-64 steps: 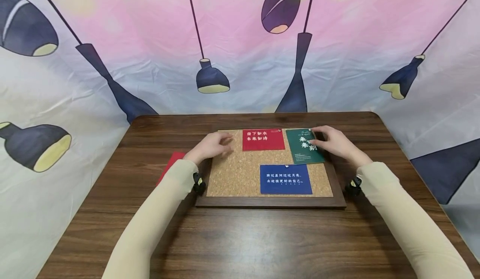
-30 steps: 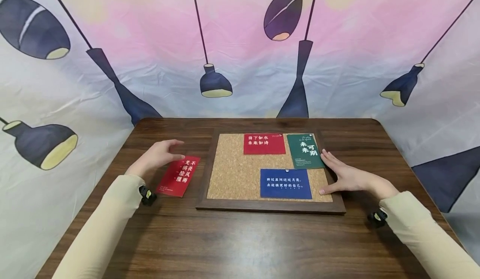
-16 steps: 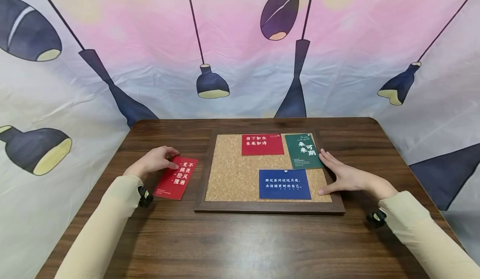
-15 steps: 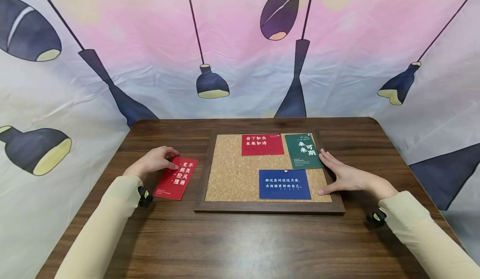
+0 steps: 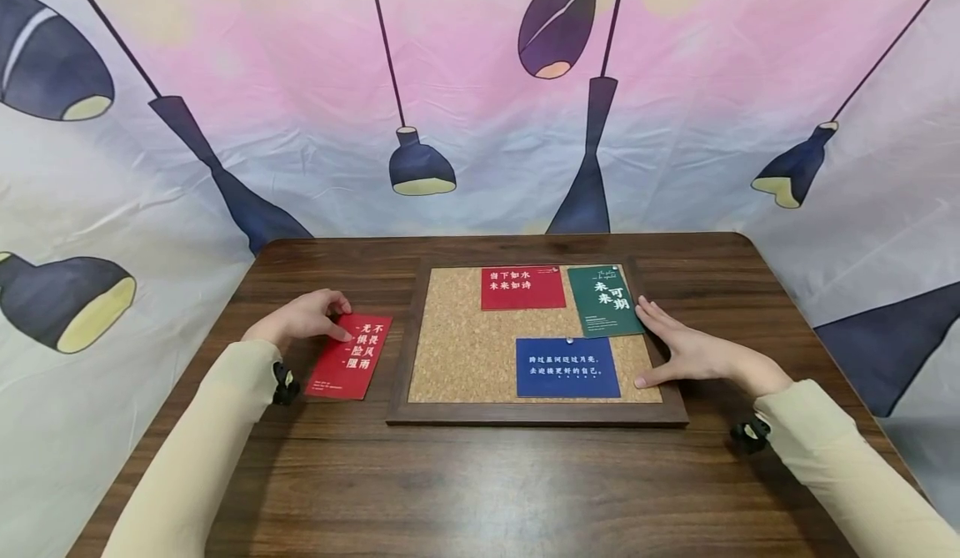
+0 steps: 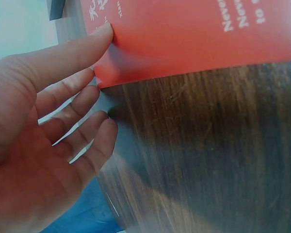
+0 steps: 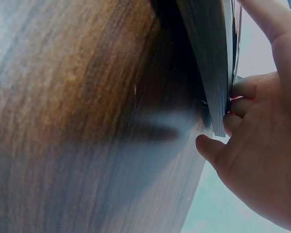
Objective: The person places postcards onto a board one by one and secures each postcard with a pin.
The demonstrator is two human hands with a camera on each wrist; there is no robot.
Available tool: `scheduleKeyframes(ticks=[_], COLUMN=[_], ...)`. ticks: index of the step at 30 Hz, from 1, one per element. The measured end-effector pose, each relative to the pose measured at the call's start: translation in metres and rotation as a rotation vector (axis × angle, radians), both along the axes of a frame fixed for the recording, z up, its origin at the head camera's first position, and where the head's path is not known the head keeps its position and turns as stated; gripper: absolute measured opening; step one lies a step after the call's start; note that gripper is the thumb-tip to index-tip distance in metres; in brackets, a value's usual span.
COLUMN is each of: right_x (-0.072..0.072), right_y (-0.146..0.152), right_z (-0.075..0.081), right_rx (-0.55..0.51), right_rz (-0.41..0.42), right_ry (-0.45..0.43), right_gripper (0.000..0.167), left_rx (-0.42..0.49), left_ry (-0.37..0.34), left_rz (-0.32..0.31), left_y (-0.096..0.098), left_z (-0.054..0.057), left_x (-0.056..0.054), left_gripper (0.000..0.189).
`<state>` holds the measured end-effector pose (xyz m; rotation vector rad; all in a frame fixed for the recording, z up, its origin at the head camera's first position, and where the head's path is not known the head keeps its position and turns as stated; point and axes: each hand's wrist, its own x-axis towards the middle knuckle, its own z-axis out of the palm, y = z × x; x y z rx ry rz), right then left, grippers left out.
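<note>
A red postcard (image 5: pixel 341 370) with white characters lies on the table left of a wood-framed corkboard (image 5: pixel 457 349). My left hand (image 5: pixel 300 318) pinches its upper left side, thumb on the printed face and fingers at the edge. In the left wrist view the thumb (image 6: pixel 72 53) presses near the red card's corner, while the other fingers curve loosely below. My right hand (image 5: pixel 701 354) rests with spread fingers on the corkboard's right side. Pinned on the cork are another red card (image 5: pixel 522 295), a green card (image 5: pixel 600 316) and a blue card (image 5: pixel 566 379).
Small pins, such as the one (image 5: pixel 570 340) on the blue card, sit at the pinned cards' tops. The wooden table (image 5: pixel 480 491) ends at a far edge before a fabric backdrop (image 5: pixel 480 82) printed with lamps.
My left hand has left the corkboard, reached the red postcard and taken hold of it; the card has turned slightly. My right hand has moved from the green card down onto the board's right side.
</note>
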<state>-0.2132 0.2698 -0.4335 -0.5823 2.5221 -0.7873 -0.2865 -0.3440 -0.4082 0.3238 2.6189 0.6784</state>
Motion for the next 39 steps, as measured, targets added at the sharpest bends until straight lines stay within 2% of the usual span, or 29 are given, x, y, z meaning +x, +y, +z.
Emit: scheduleKeyframes(ticks=[5, 10, 16, 18, 23, 30, 35, 39], right_x=[0.0, 0.0, 0.001, 0.001, 0.001, 0.001, 0.001, 0.001], right_y=[0.0, 0.0, 0.0, 0.0, 0.0, 0.0, -0.001, -0.001], right_z=[-0.001, -0.001, -0.001, -0.001, -0.001, 0.0, 0.001, 0.001], right_rx=[-0.013, -0.024, -0.029, -0.029, -0.022, -0.024, -0.025, -0.022], right_rz=[-0.006, -0.015, -0.027, -0.027, -0.025, -0.032, -0.032, -0.029], right_ry=[-0.013, -0.022, -0.03, -0.026, -0.013, -0.028, -0.035, -0.032], right_gripper=[0.125, 0.125, 0.125, 0.125, 0.125, 0.125, 0.125, 0.126], left_rx=[-0.003, 0.001, -0.009, -0.003, 0.037, 0.157, 0.169, 0.23], left_ry=[0.022, 0.04, 0.057, 0.068, 0.092, 0.062, 0.115, 0.093], left_rz=[-0.01, 0.004, 0.002, 0.01, 0.052, 0.148, 0.165, 0.193], left_y=[-0.002, -0.004, -0.004, -0.005, -0.008, -0.018, -0.024, -0.027], left_z=[-0.003, -0.007, -0.006, -0.004, 0.001, 0.008, 0.019, 0.032], left_x=[-0.001, 0.0, 0.0, 0.002, 0.006, 0.008, 0.007, 0.009], left_gripper=[0.046, 0.05, 0.064, 0.064, 0.051, 0.053, 0.05, 0.053])
